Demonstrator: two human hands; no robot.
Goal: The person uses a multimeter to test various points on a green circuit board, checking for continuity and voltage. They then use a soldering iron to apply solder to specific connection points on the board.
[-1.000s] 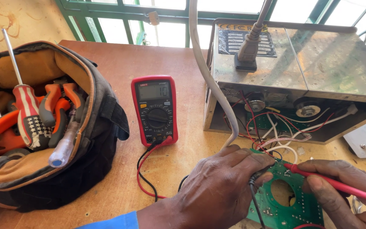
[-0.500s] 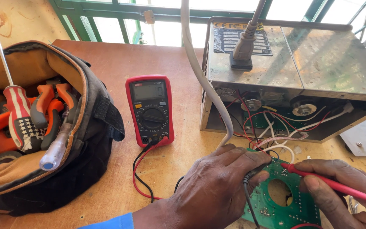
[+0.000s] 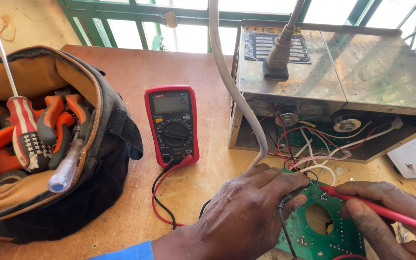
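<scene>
Nearest, the left hand is pinching a black probe between curled fingers, pressing it onto the flat green circuit board with its round cut-out. The right hand is gripping a slim red probe, its tip touching the board. Beyond, a red-cased multimeter is lying on the wooden worktop between a fabric tool bag and a dull metal box spilling wires.

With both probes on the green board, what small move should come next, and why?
Probably hold both probes steady and glance at the multimeter. The right hand presses the red probe to the green circuit board, the left hand holds the black lead there, and the display is lit.
</scene>
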